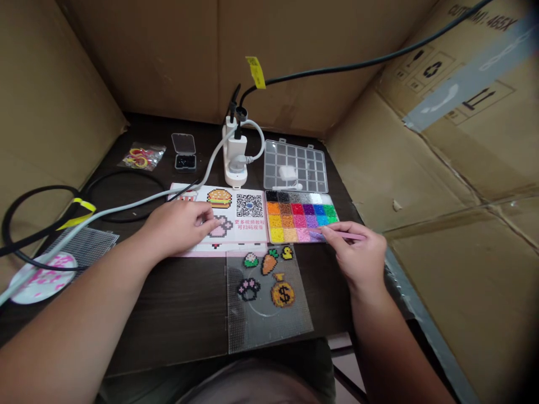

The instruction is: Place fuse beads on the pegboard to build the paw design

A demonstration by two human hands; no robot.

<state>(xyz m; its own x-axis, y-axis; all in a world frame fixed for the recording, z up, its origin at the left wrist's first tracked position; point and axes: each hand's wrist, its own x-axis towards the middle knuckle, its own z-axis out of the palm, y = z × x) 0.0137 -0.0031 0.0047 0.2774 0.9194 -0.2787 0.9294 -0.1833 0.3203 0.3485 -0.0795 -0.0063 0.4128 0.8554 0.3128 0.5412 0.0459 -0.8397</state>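
My left hand point(181, 224) rests on a printed pattern sheet point(249, 231), fingers loosely bent, thumb and forefinger slightly apart beside a pink paw picture point(223, 226). Nothing shows between them. Pinched in my right hand point(357, 247) are slim pink tweezers point(353, 234), their tip over the lower right corner of a bead tray point(297, 216) with many coloured compartments. The exact tip is hard to make out. In front lies a clear pegboard point(269, 331) bearing bead figures: a carrot point(269, 262), a duck point(287, 253), a money bag point(283, 293), a black-and-pink paw point(249, 289) and a green-and-white piece point(251, 260).
A white power strip point(234, 168) with cables stands behind the sheet. Beside it lies an open clear lid point(273, 163) with small white items. Further left are a small box of black beads point(185, 161) and a bag of rings point(142, 156). Cardboard walls point(168, 56) surround the table.
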